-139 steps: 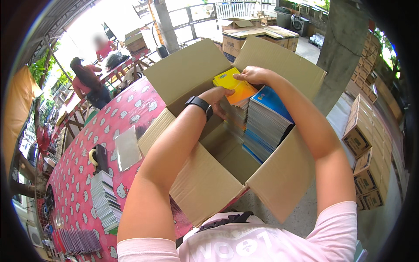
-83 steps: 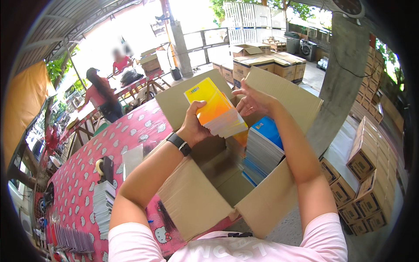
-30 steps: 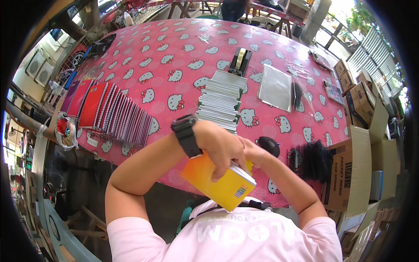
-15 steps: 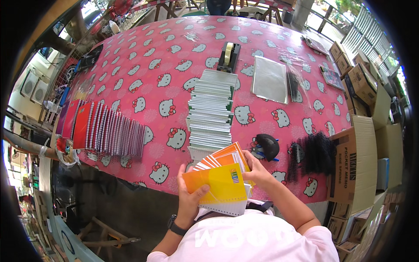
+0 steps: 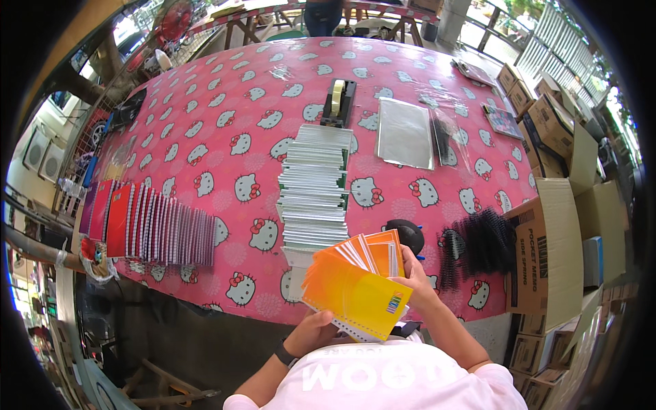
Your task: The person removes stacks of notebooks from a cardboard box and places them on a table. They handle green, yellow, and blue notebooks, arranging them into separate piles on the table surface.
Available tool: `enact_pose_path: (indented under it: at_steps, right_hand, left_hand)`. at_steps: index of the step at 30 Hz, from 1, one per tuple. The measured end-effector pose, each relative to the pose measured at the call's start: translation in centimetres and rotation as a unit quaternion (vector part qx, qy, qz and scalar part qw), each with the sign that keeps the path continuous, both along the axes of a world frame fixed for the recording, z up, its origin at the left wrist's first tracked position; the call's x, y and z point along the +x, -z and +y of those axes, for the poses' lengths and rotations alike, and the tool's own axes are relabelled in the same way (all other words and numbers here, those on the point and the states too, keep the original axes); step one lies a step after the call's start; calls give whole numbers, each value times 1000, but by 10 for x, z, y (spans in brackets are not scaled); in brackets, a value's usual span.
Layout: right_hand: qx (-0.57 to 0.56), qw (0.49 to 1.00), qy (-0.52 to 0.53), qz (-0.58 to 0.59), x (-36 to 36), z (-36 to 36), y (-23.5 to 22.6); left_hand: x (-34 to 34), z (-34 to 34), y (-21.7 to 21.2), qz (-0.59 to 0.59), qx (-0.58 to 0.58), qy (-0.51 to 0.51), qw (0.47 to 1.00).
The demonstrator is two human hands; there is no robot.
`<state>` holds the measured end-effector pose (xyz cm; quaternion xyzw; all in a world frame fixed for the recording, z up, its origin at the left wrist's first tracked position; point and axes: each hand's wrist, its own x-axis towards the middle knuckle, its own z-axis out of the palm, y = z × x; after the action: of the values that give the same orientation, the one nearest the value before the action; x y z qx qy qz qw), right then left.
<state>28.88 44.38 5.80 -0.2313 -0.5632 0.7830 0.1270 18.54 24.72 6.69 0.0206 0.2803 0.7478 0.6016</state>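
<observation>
Both hands (image 5: 362,311) hold fanned orange-and-yellow notebooks (image 5: 357,283) with punched edges.

Your pink cat-print table (image 5: 225,130) carries white booklets (image 5: 314,188) at centre, red notebooks (image 5: 147,229) at nine o'clock, tape dispenser (image 5: 338,102) at twelve.

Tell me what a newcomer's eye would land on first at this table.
Most likely the fanned stack of orange and yellow notebooks, held at the table's near edge between the left hand and right hand. Next, the pink cat-patterned tablecloth covering the whole table, with a long row of white booklets down its middle and a spread row of spiral notebooks to the left.
</observation>
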Motion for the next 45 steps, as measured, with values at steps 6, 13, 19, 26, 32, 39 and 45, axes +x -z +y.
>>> enact_pose_path:
  at_steps: [6,13,19,26,32,39,45]
  right_hand:
    - [-192,980,-9,59,-26,51,21]
    - [-161,976,-39,144,-82,158,5]
    - [9,999,-32,32,-93,165,63]
    - [-91,991,72,63,-107,139,71]
    - [-153,974,150,77,-122,112,96]
    - [-101,979,148,102,-108,89,62]
    - [-23,983,150,105,-90,105,75]
  left_hand:
    - [-49,94,-3,181,4,109,977]
    - [-138,224,1,167,17,195,966]
    - [-138,270,46,183,-116,113,970]
    - [-139,278,52,219,-118,137,959]
    - [-171,310,34,363,-171,337,852]
    - [-203,350,5,541,-216,500,641]
    - [-190,389,-7,596,-192,521,580]
